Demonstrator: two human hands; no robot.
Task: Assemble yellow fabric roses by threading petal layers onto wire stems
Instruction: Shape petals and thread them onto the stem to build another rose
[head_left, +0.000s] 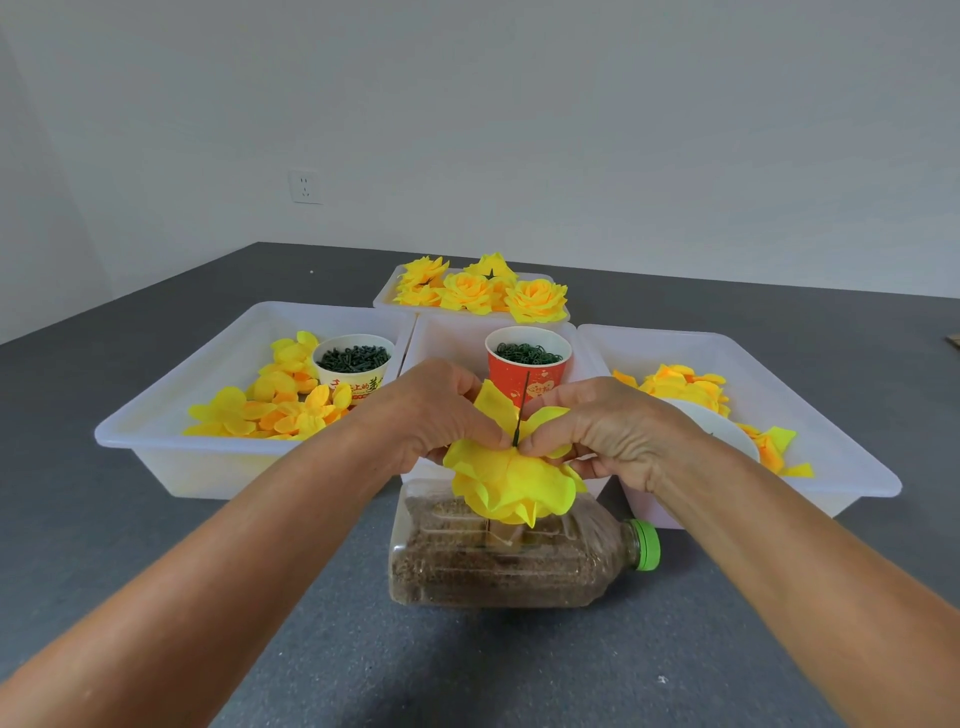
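Both hands, left hand (431, 410) and right hand (608, 426), pinch a yellow petal layer (506, 480) onto the wire stem (521, 410) (standing in a sand-filled bottle (498, 566)), and I think pushing it down comes next.

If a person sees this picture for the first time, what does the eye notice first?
At the centre, the left hand and right hand pinch yellow petals around a dark wire stem, above a sand-filled bottle lying on its side. Finished roses fill the far tray.
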